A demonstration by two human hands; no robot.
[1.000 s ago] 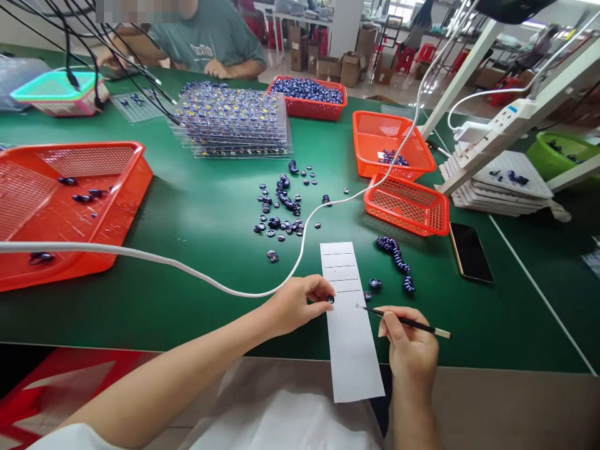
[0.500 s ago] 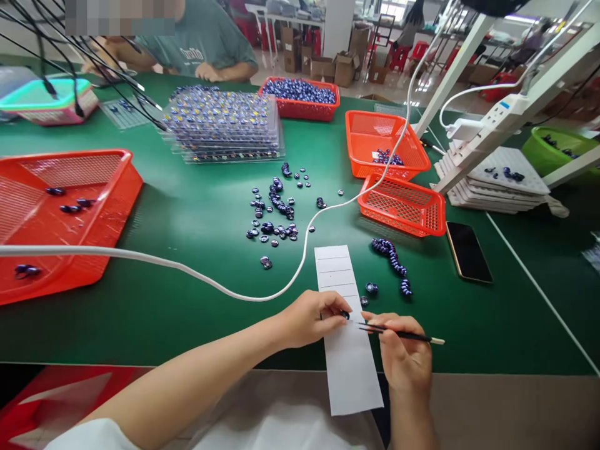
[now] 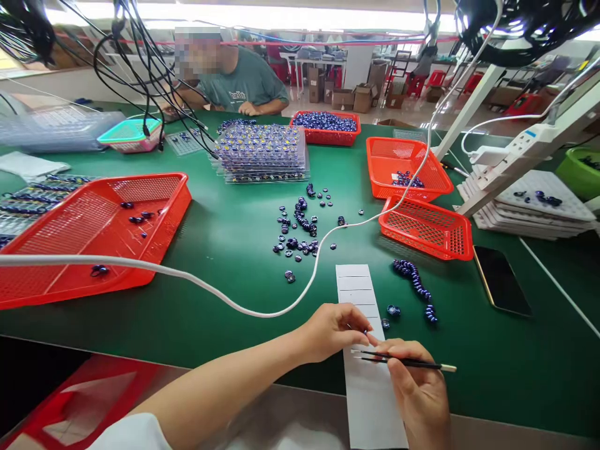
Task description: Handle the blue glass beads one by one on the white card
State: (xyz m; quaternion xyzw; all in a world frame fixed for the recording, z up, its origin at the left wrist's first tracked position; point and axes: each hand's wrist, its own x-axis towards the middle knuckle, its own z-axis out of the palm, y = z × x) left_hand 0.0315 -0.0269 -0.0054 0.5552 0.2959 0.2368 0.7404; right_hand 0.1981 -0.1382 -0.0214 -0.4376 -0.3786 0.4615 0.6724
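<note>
My left hand [image 3: 330, 334] is closed in a pinch around a small dark blue shiny piece [image 3: 365, 332], mostly hidden by the fingers. Black tweezers [image 3: 417, 363] with a pale end lie in my right hand [image 3: 422, 384], their tips apart and pointing left. A right fingertip reaches the left fingertips, at or beside the piece. Under both hands runs a white paper strip [image 3: 372, 400] ruled with lines at its far end. Loose blue pieces [image 3: 394, 310] and a curved row of them [image 3: 412, 278] sit right of the strip.
A white cable [image 3: 253, 312] crosses the green table. Red baskets [image 3: 424, 231] stand at right, a large one [image 3: 159, 244] at left. Scattered pieces [image 3: 302, 215], stacked clear trays [image 3: 262, 153] and a phone [image 3: 501, 278] lie about. A co-worker [image 3: 244, 81] sits across.
The view has tilted up and turned left. My right hand has come closer to the left, its fingertip now at the left fingertips. The tweezers' tips now lie below the pinched piece, which shows less.
</note>
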